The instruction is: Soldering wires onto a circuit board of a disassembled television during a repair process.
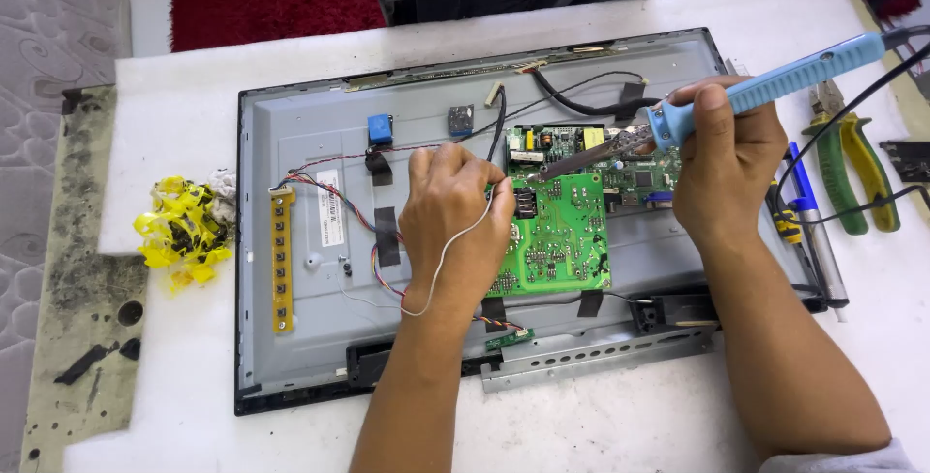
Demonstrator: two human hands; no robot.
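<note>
On the opened TV back panel (pixel 291 124), left hand (pixel 455 216) pinches solder wire (pixel 441 265) at the green circuit board (pixel 557 236), feeding the joint. Right hand (pixel 727 158) has its grip wrapped tight round the blue soldering iron (pixel 765 85), tip angled onto the board.
</note>
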